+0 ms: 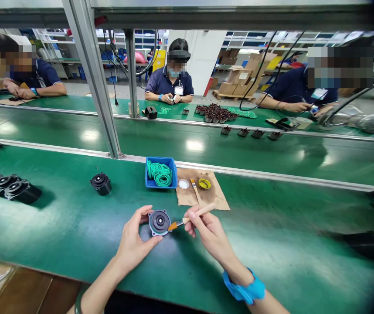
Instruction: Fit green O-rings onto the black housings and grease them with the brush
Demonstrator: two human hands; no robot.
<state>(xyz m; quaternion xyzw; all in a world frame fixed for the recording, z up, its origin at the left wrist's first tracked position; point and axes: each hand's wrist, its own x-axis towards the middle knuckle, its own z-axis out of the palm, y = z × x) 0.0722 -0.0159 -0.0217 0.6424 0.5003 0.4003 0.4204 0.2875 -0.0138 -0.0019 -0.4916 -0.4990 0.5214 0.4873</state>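
Observation:
My left hand (pixel 137 237) grips a round black motor housing (pixel 160 221) with a pale metal flange, thumb at its near edge and fingers at its far left. A green ring shows inside the flange. Between the fingers and thumb of my right hand (pixel 206 229) is a paintbrush (pixel 203 211) with a wooden handle. Its orange bristles touch, or nearly touch, the right edge of the housing. A blue band circles my right wrist. Beyond the hands, a blue bin (pixel 161 186) holds green rubber rings (pixel 162 173).
Cardboard (pixel 219 198) carries a second brush (pixel 193 185), a yellow-rimmed dish (pixel 204 184) and a white ring (pixel 183 184). One black housing (pixel 101 184) stands left; several more (pixel 22 191) line up farther left. A metal post (pixel 95 83) rises ahead. Three co-workers sit across the conveyor (pixel 174 135).

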